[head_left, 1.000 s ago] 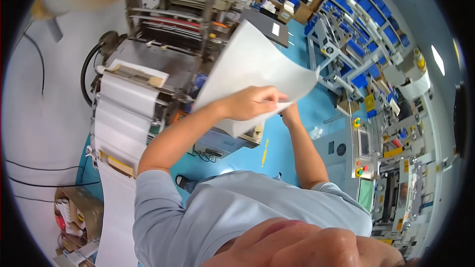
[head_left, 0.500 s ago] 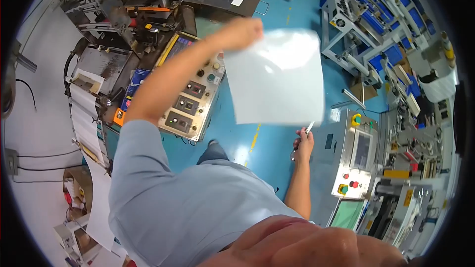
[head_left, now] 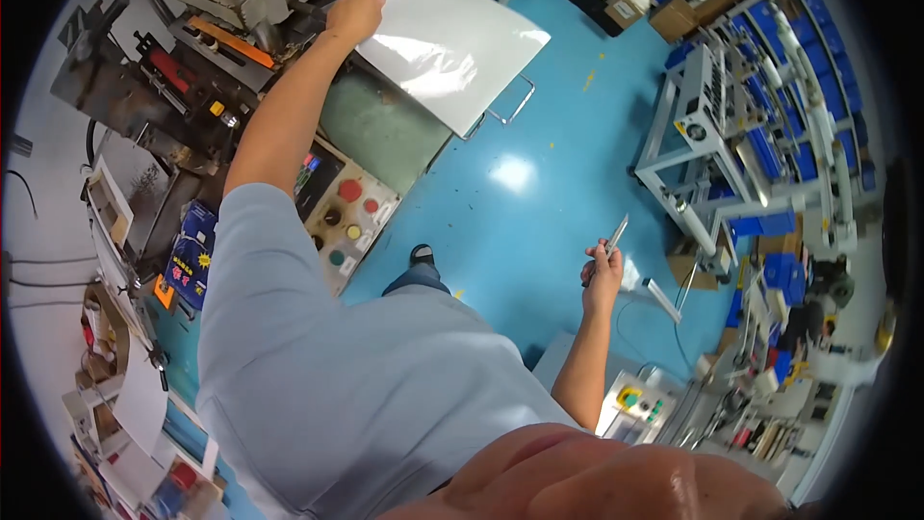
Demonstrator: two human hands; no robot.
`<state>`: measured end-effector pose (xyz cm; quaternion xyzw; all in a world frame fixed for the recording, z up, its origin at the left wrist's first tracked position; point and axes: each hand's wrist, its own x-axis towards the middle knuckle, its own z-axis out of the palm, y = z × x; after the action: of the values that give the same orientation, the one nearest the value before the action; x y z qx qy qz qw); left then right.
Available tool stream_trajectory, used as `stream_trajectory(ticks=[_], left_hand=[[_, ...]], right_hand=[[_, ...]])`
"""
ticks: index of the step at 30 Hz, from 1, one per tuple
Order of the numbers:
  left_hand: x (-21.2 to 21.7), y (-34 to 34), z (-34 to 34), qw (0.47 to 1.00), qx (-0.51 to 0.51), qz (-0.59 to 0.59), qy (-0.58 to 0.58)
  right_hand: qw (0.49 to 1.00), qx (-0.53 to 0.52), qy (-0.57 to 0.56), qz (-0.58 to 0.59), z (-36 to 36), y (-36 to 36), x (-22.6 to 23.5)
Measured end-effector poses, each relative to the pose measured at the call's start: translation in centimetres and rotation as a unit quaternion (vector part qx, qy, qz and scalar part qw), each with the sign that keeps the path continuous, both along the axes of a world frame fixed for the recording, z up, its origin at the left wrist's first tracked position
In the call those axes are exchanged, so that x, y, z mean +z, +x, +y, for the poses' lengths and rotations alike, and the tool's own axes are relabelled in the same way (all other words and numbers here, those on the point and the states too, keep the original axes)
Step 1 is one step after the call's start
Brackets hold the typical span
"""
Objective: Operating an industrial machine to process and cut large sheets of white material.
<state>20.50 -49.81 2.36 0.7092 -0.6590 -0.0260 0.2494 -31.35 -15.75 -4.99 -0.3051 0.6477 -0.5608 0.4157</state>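
Our left hand (head_left: 354,12) pinches the near-left corner of a large white sheet (head_left: 452,43), stretched far out over the machine (head_left: 241,48); sheet hangs flat above the green tray (head_left: 385,130); our right hand (head_left: 604,274) is clenched on a slim metal blade tool (head_left: 616,234), low right over the blue floor (head_left: 539,193); control panel (head_left: 342,217) sits near-left.

My single view comes from the head camera, mounted high and aimed steeply down past the shoulders to the blue floor (head_left: 539,202). The fisheye bends the racks (head_left: 770,135) toward the rim and blackens the corners. The left hand (head_left: 354,12) sits far up the frame, the right hand (head_left: 603,274) nearer centre. No second view overlaps this one.
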Motion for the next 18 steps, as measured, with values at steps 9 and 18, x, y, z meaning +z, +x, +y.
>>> stream_trajectory(ticks=[9, 18], left_hand=[[-2.8, -10.1, 4.2, 0.991, -0.057, -0.093, 0.073], [-3.4, -15.1, 3.5, 0.996, 0.075, 0.000, -0.045]], right_hand=[[0.993, 0.108, 0.032, -0.030, -20.6, -2.3, -1.9], [0.871, 0.488, -0.033, -0.056, -40.0, 4.7, 3.7]])
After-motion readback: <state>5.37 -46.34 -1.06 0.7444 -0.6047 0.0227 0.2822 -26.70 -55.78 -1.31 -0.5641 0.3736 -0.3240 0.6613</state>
